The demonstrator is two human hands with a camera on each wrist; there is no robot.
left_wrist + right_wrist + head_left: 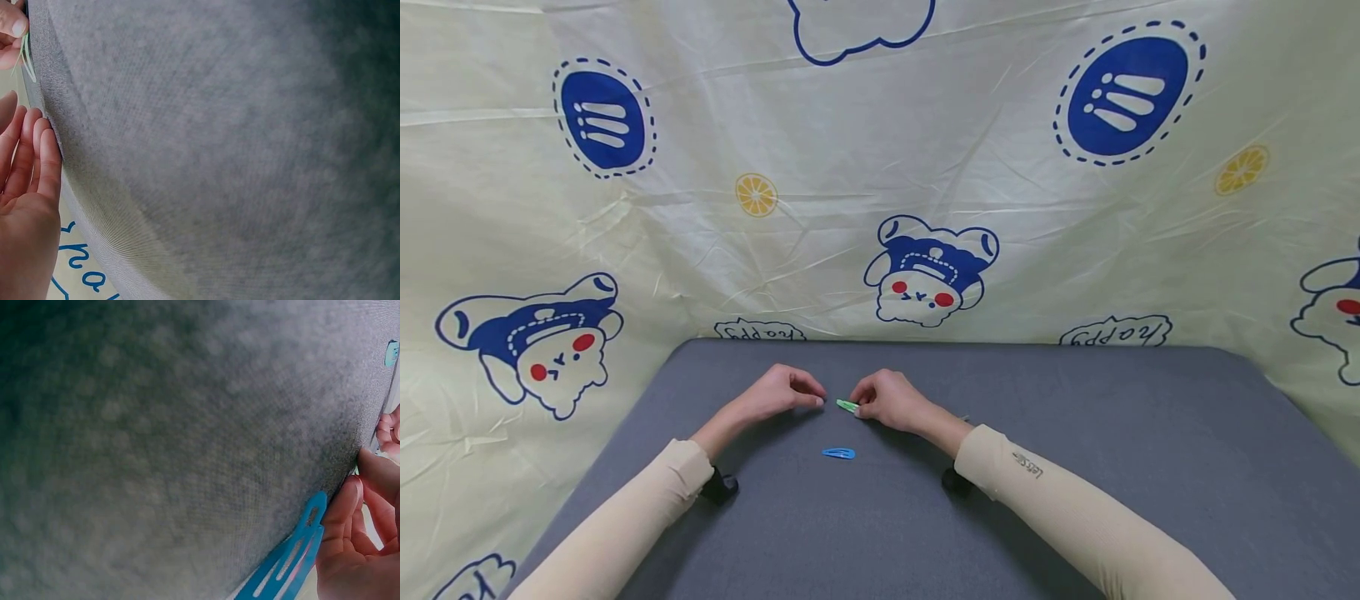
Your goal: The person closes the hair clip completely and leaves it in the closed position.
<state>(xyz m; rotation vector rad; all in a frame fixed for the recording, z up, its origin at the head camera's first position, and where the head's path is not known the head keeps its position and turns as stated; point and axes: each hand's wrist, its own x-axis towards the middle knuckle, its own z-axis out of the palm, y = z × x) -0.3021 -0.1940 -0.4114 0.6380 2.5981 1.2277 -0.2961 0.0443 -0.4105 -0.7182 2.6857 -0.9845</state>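
Observation:
My right hand (891, 402) pinches a light green snap hair clip (847, 406) between thumb and fingers, just above or on the grey table. In the left wrist view the green clip (28, 59) points down from the fingertips, its parts apart. To its left, my left hand (782, 390) holds nothing, its fingers loosely bent and a small gap from the clip. The left wrist view shows the left hand's (31, 181) palm and relaxed fingers. A blue snap hair clip (838, 453) lies nearer me on the table; in the right wrist view this blue clip (290, 550) looms large beside the right hand (359, 531).
The grey table (850, 533) runs back to a pale printed curtain (820, 275). A small pale thing (966, 418) shows behind the right wrist, too small to tell. In the right wrist view a teal piece (392, 354) appears at the right edge, its kind unclear.

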